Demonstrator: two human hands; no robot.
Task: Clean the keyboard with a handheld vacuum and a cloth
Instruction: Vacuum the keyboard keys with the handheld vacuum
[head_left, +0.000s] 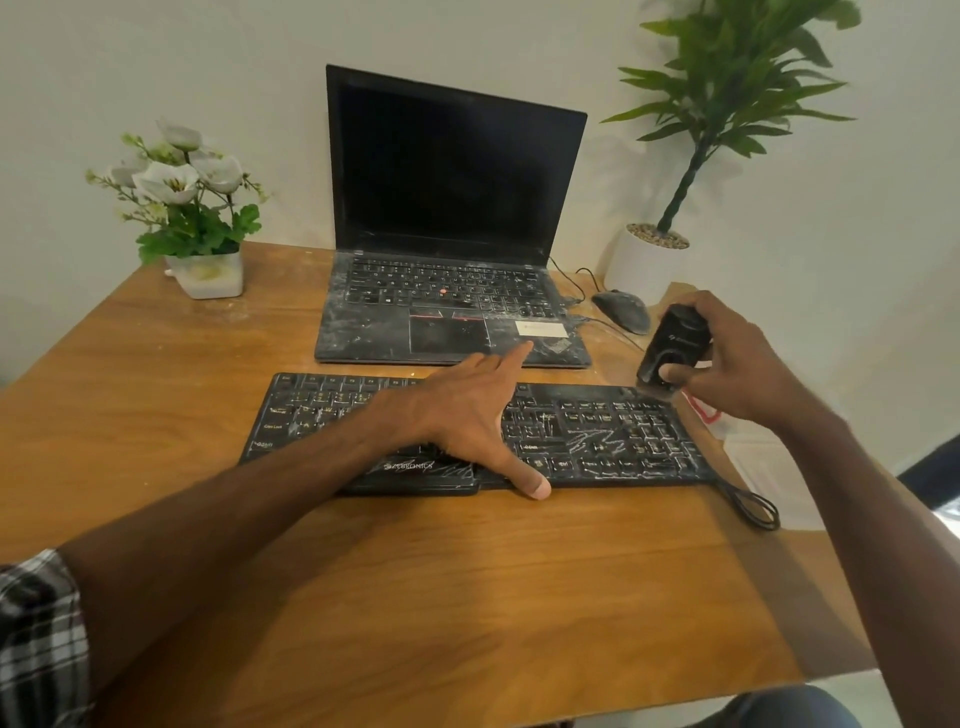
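A black, dusty keyboard (613, 436) lies across the middle of the wooden table (415, 597), streaked with white powder. My left hand (467, 415) lies flat over its centre, fingers straight and spread, thumb at the front edge. Above the keyboard's right end my right hand (737, 369) grips a small black handheld vacuum (675, 343), thumb on its lower end, nozzle pointing down. No cloth is in view.
A dusty open laptop (452, 234) stands behind the keyboard. A black mouse (623, 310) sits to its right. A white flower pot (208, 273) is at the back left, a potted plant (649, 260) at the back right. The keyboard's cable (753, 506) loops near the right table edge.
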